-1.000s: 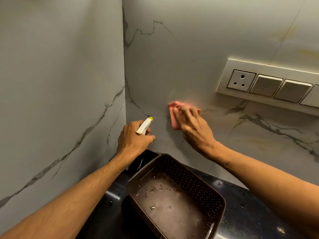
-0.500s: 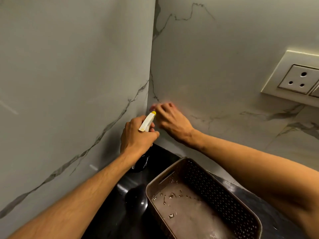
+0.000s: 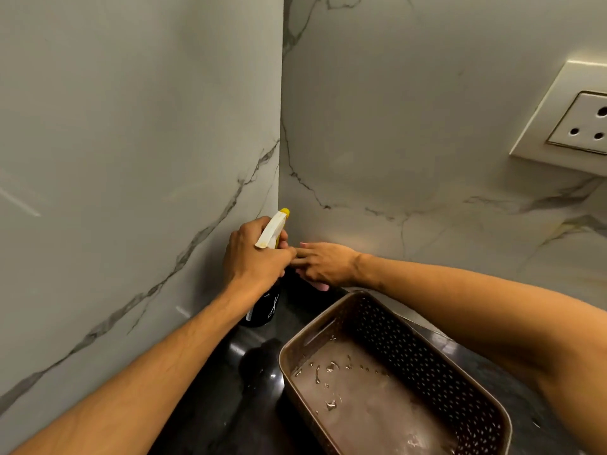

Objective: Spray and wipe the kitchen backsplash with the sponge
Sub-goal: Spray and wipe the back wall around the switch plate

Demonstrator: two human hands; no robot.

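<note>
My left hand [image 3: 254,257] grips the neck of a dark spray bottle [image 3: 266,307] whose white head with a yellow nozzle [image 3: 274,229] points at the wall corner. My right hand [image 3: 323,262] presses flat on the pink sponge [image 3: 320,286], of which only thin slivers show above and below the fingers, low on the marble backsplash [image 3: 410,142] just above the counter. The two hands nearly touch. The side marble wall [image 3: 131,159] meets the backsplash at the corner.
A brown perforated plastic basket [image 3: 476,382] with water droplets inside stands on the black counter [image 3: 216,395] under my right forearm. A cream socket plate [image 3: 565,123] is mounted on the backsplash at the right edge.
My right hand has slid the sponge left and down the backsplash, from mid-wall to the bottom near the corner. My left hand keeps hold of the spray bottle. The view has shifted left.
</note>
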